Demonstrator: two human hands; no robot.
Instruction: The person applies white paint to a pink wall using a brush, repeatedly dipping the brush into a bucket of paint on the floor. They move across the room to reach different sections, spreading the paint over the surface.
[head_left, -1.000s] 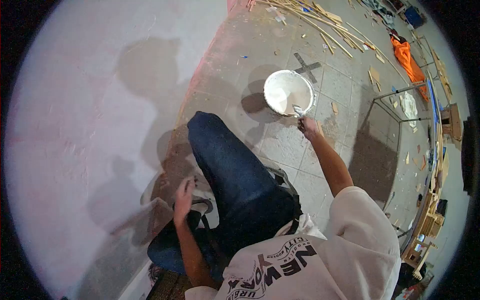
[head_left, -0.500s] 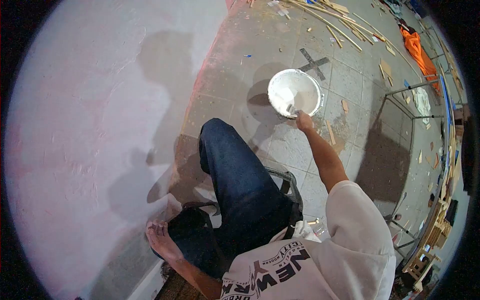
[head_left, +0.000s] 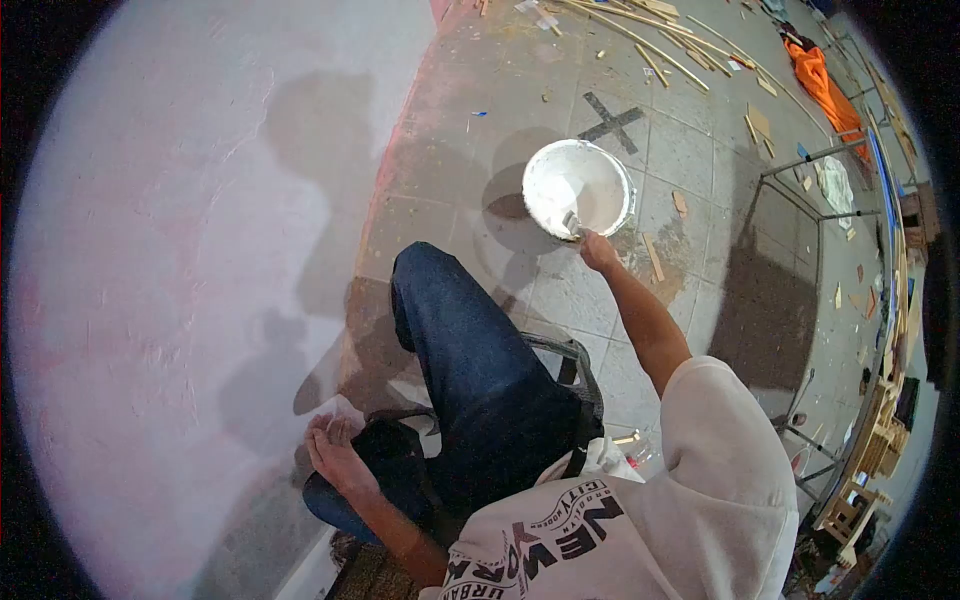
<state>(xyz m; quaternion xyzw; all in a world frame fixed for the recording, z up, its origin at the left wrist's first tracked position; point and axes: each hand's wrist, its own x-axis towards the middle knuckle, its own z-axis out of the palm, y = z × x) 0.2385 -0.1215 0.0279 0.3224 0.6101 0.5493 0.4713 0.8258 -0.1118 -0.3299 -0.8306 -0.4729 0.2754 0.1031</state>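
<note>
A round white bucket (head_left: 612,190), smeared inside with white, stands on the tiled floor. My right hand (head_left: 599,251) is closed on the handle of a brush (head_left: 573,224), whose head is inside the bucket's near rim. At the lower left, my left hand (head_left: 338,455) is by my knee, near the wall (head_left: 180,260). Its fingers are curled beside a pale, thin piece (head_left: 345,411); whether they grip it cannot be made out.
Thin wooden strips (head_left: 660,40) lie at the top. A dark tape cross (head_left: 611,124) marks the floor behind the bucket. To the right are a metal frame (head_left: 812,160), an orange cloth (head_left: 822,85) and wood scraps. A dark-framed seat (head_left: 575,365) is under me.
My left hand has moved slightly up and right, its fingers more curled. The bucket, right hand and floor things appear shifted a little left in view. The right hand still holds the brush.
</note>
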